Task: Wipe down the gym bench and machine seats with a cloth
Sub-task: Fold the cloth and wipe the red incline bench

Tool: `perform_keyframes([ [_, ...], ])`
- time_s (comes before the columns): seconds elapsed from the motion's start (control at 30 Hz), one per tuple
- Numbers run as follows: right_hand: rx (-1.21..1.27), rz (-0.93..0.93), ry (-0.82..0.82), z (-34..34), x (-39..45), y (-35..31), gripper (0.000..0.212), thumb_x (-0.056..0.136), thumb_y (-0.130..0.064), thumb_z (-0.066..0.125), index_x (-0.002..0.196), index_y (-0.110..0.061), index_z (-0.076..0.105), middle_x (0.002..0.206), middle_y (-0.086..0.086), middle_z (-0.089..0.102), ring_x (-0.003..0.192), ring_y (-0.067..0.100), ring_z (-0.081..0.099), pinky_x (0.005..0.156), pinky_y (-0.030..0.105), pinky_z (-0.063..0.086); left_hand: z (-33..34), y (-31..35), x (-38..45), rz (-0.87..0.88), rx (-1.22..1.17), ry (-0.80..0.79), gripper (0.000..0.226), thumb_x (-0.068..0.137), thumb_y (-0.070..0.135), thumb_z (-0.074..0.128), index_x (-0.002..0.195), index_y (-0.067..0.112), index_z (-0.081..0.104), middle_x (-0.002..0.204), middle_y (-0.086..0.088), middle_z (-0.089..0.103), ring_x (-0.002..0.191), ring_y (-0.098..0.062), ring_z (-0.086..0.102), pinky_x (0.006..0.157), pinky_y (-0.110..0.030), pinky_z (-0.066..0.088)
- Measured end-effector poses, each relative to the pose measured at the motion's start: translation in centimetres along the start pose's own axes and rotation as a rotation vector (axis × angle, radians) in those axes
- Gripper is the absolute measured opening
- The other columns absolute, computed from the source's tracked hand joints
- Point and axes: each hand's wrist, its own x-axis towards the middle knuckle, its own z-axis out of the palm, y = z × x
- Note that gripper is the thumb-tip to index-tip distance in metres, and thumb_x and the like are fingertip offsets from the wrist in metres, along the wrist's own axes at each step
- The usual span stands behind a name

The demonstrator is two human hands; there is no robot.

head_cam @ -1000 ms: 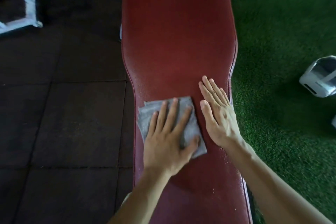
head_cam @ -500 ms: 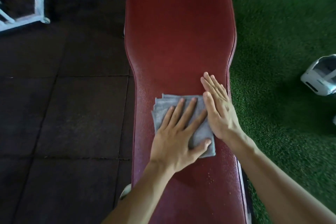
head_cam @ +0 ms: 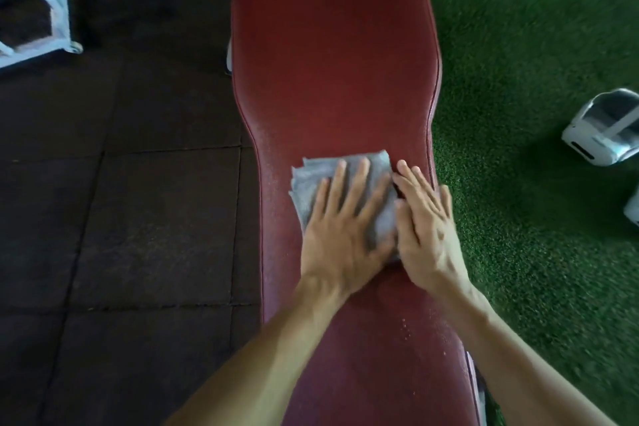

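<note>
On the red bench (head_cam: pixel 332 62), toward 6 o'clock, grey cloth (head_cam: pixel 311 180) lies under flat, spread left hand (head_cam: pixel 342 235); right hand (head_cam: pixel 427 232) flat at 3 o'clock, touching the cloth's edge.

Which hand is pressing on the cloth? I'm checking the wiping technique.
The left hand, spread flat on the grey cloth. The right hand rests beside it on the red bench, near its edge.
</note>
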Motion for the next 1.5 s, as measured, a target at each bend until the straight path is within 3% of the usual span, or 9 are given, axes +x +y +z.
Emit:
perform_keyframes([
  [0.17,0.042,0.16,0.029,-0.4,-1.5,-0.9,0.048,0.105,-0.029,0.033,0.149,-0.025,0.051,0.161,-0.018,0.038,0.151,-0.004,0.024,0.124,0.022,-0.009,0.3,-3.8,-7.2,0.263,0.016,-0.108,0.081,0.095,0.07,0.041,0.164,0.039,0.011,0.174,0.005,-0.004,0.16,-0.02,-0.009,0.128,-0.046,0.003],
  [0.33,0.163,0.172,0.041,-0.8,-1.4,-0.9,0.045,0.103,-0.025,0.036,0.144,-0.026,0.057,0.156,-0.019,0.043,0.148,-0.006,0.03,0.121,0.013,-0.007,0.3,-3.1,-3.9,-0.069,-0.007,-0.002,0.076,0.099,0.068,0.033,0.164,0.04,0.008,0.174,0.002,-0.002,0.16,-0.023,-0.009,0.13,-0.046,0.002],
  [0.47,0.26,0.166,-0.025,-1.8,-2.0,0.3,0.045,0.103,-0.027,0.035,0.142,-0.026,0.057,0.156,-0.022,0.04,0.147,-0.008,0.031,0.122,0.016,-0.003,0.5,2.7,0.2,-0.251,-0.015,0.033,0.076,0.1,0.067,0.031,0.164,0.037,0.005,0.174,-0.002,-0.003,0.16,-0.028,-0.01,0.13,-0.047,0.0],
  [0.63,0.215,0.271,0.039,-3.2,-4.5,1.0,0.031,0.102,-0.03,0.034,0.117,-0.027,0.06,0.15,-0.021,0.043,0.137,-0.002,0.046,0.127,0.04,-0.003,1.4,6.3,-4.3,-0.027,-0.094,-0.032,0.081,0.098,0.067,0.036,0.165,0.035,0.002,0.173,0.002,-0.009,0.159,-0.022,-0.016,0.13,-0.046,-0.002],
  [0.73,0.096,0.304,0.08,-4.3,-7.3,1.2,0.032,0.102,-0.03,0.034,0.124,-0.02,0.055,0.157,-0.012,0.037,0.143,-0.004,0.037,0.128,0.043,-0.003,1.4,7.3,-8.3,0.062,-0.177,-0.093,0.076,0.102,0.061,0.039,0.165,0.035,0.004,0.173,0.004,-0.01,0.158,-0.02,-0.018,0.129,-0.048,0.001],
  [0.83,-0.073,0.099,0.018,-3.5,-9.2,-0.6,0.046,0.102,-0.032,0.035,0.142,-0.014,0.047,0.168,0.002,0.025,0.154,0.003,0.021,0.129,0.039,-0.001,0.2,4.0,-9.9,0.101,-0.391,-0.008,0.062,0.106,0.042,0.045,0.163,0.031,0.024,0.174,0.002,0.003,0.16,-0.021,-0.005,0.13,-0.046,0.006],
  [1.0,-0.426,0.141,-0.083,1.9,-6.9,-4.1,0.074,0.103,-0.047,0.03,0.163,-0.01,0.008,0.173,0.005,-0.006,0.159,0.021,-0.008,0.129,0.049,-0.001,-0.5,-5.8,-6.3,-0.189,-0.088,0.043,0.063,0.107,0.043,0.029,0.165,0.03,0.011,0.174,-0.008,-0.004,0.159,-0.027,-0.011,0.13,-0.051,0.006],
  [1.37,-0.541,0.018,-0.086,5.2,-6.8,-7.3,0.07,0.106,-0.042,0.029,0.161,-0.001,0.014,0.171,0.017,0.006,0.159,0.026,0.002,0.129,0.05,0.005,0.5,-7.6,-5.6,-0.104,-0.207,0.06,0.06,0.109,0.043,0.02,0.165,0.03,0.004,0.173,-0.002,-0.009,0.159,-0.019,-0.015,0.13,-0.04,-0.004],
  [1.5,-0.58,0.037,-0.172,6.1,-7.6,-7.8,0.079,0.102,-0.051,0.031,0.162,-0.004,0.011,0.171,0.019,0.002,0.159,0.03,-0.001,0.128,0.05,0.007,-0.3,-9.0,-4.3,-0.07,-0.19,0.113,0.06,0.108,0.028,0.038,0.164,0.023,0.016,0.17,-0.013,0.019,0.158,-0.033,0.015,0.129,-0.047,0.015],
])
